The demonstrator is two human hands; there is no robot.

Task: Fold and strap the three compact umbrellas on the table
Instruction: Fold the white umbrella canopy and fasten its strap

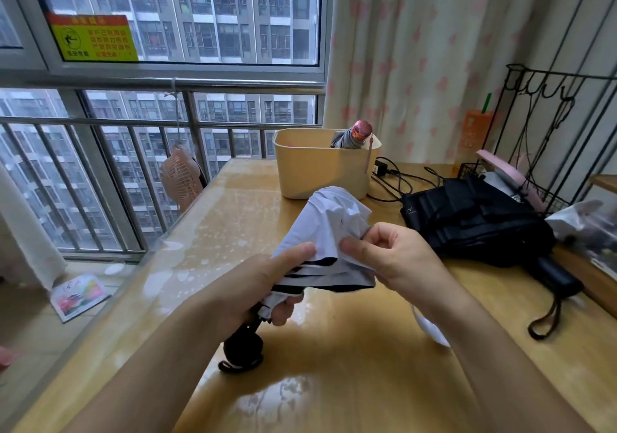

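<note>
I hold a white compact umbrella with black inner folds above the middle of the wooden table. My left hand grips its lower canopy near the black handle, which points down toward me. My right hand pinches a fold of the white fabric at the umbrella's right side. A black umbrella lies loose and unstrapped on the table at the right, its handle and wrist loop toward me. A grey umbrella with a pink handle stands in the beige bin.
Black cables lie behind the bin. A black wire rack with pink and white items stands at the far right. A white object lies under my right forearm. Window railing and a pink fan border the table's left edge.
</note>
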